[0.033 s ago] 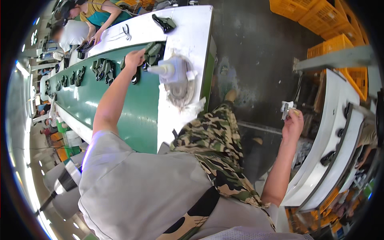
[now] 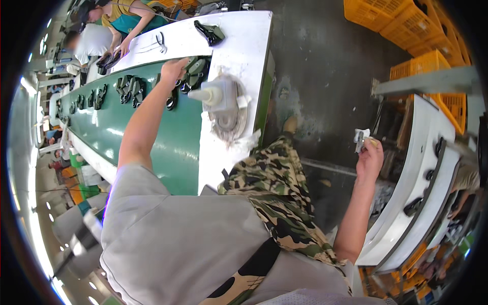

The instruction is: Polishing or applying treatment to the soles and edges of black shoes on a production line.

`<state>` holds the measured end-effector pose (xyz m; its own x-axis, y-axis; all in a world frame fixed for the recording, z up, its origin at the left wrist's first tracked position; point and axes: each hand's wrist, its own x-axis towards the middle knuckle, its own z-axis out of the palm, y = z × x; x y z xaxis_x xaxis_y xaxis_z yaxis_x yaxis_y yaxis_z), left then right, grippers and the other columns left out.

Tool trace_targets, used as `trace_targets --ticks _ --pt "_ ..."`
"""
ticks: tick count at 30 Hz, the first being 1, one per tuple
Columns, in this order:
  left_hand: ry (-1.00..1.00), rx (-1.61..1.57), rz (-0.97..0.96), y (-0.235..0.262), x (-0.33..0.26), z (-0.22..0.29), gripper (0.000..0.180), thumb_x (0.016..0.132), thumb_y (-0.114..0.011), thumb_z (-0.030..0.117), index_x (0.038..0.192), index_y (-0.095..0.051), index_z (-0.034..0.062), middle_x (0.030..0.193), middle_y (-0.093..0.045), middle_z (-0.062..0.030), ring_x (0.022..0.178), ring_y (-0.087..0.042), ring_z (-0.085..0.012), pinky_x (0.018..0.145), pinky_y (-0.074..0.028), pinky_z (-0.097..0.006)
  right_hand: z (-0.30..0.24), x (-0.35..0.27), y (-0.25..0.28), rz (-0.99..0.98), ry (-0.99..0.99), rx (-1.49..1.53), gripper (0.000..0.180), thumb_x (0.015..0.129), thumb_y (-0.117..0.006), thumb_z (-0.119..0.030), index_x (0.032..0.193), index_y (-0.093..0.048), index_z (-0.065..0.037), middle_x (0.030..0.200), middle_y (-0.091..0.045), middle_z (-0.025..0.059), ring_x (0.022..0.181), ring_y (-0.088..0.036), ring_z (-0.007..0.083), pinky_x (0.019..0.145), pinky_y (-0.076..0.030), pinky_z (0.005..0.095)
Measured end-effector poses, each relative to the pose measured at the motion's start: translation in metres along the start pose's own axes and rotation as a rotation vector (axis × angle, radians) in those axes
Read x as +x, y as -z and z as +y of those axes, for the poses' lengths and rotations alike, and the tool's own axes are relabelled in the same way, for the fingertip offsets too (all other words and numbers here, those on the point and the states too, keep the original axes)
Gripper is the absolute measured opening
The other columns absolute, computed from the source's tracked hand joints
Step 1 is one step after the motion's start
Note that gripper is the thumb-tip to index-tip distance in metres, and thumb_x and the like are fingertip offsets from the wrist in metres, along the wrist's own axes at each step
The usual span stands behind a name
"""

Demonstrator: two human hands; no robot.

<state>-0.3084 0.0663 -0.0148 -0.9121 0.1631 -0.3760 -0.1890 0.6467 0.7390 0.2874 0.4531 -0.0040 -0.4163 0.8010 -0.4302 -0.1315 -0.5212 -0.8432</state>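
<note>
My left hand [image 2: 173, 68] reaches out over the green conveyor belt [image 2: 168, 147] and closes on a dark shoe part [image 2: 192, 72] at the belt's right edge. More dark shoe parts [image 2: 129, 87] lie in a row further along the belt. My right hand [image 2: 369, 158] is raised off to the right, over the floor, and pinches a small white and grey piece [image 2: 361, 138] between its fingers. A white squeeze bottle [image 2: 216, 94] stands on the white side rail [image 2: 239, 46], just right of my left hand.
Two other people [image 2: 119, 23] work at the belt's far end, beside pliers [image 2: 160, 41] and a black shoe part [image 2: 211, 33]. A second white conveyor [image 2: 406, 203] with dark pieces runs on the right. Yellow crates [image 2: 406, 25] are stacked at the top right.
</note>
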Motion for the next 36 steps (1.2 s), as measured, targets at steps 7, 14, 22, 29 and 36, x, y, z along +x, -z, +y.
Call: trace_targets --ticks 7,14,22,29,36 --pt "0.110 0.426 -0.023 -0.109 0.146 0.052 0.074 0.057 -0.079 0.070 0.079 -0.069 -0.0003 0.072 -0.066 -0.0114 0.056 -0.063 -0.0200 0.054 -0.051 -0.032 -0.001 0.130 -0.098 -0.244 0.116 -0.057 0.011 0.088 -0.064 -0.004 0.093 -0.055 -0.005 0.097 -0.063 0.0093 0.087 -0.061 0.0204 0.075 -0.051 0.0350" --pt "0.160 0.341 0.134 -0.127 0.174 0.059 0.068 0.057 -0.087 0.046 0.104 -0.072 -0.0014 0.102 -0.072 -0.0162 0.091 -0.071 -0.0247 0.083 -0.055 -0.032 0.041 0.207 -0.143 -0.270 -0.232 -0.105 0.011 0.088 -0.062 0.001 0.093 -0.055 -0.006 0.094 -0.062 0.0070 0.084 -0.062 0.0181 0.072 -0.053 0.0336" --pt "-0.019 0.314 0.550 0.012 -0.045 0.014 0.090 0.059 -0.083 0.045 0.129 -0.052 -0.0017 0.105 -0.067 -0.0210 0.100 -0.065 -0.0335 0.089 -0.051 -0.040 0.053 0.346 -0.171 -0.449 -0.395 -0.333 0.008 0.090 -0.062 -0.004 0.097 -0.058 -0.005 0.095 -0.064 0.0096 0.081 -0.062 0.0192 0.063 -0.051 0.0340" --pt "0.646 -0.790 1.211 -0.052 -0.371 -0.217 0.062 0.073 -0.083 0.033 0.110 -0.060 -0.0117 0.098 -0.069 -0.0184 0.081 -0.069 -0.0234 0.073 -0.056 -0.034 0.045 0.418 -0.340 -0.822 -0.322 -0.365 0.008 0.091 -0.061 -0.007 0.097 -0.062 -0.003 0.094 -0.066 0.0094 0.080 -0.062 0.0172 0.060 -0.047 0.0311" --pt "0.816 -1.104 1.514 -0.059 -0.482 -0.311 0.046 0.076 -0.082 0.026 0.104 -0.066 -0.0071 0.099 -0.068 -0.0139 0.083 -0.066 -0.0233 0.073 -0.053 -0.037 0.051 0.343 -0.469 -1.022 -0.276 -0.161 0.012 0.092 -0.061 -0.010 0.100 -0.065 -0.002 0.098 -0.067 0.0083 0.084 -0.063 0.0186 0.068 -0.050 0.0342"
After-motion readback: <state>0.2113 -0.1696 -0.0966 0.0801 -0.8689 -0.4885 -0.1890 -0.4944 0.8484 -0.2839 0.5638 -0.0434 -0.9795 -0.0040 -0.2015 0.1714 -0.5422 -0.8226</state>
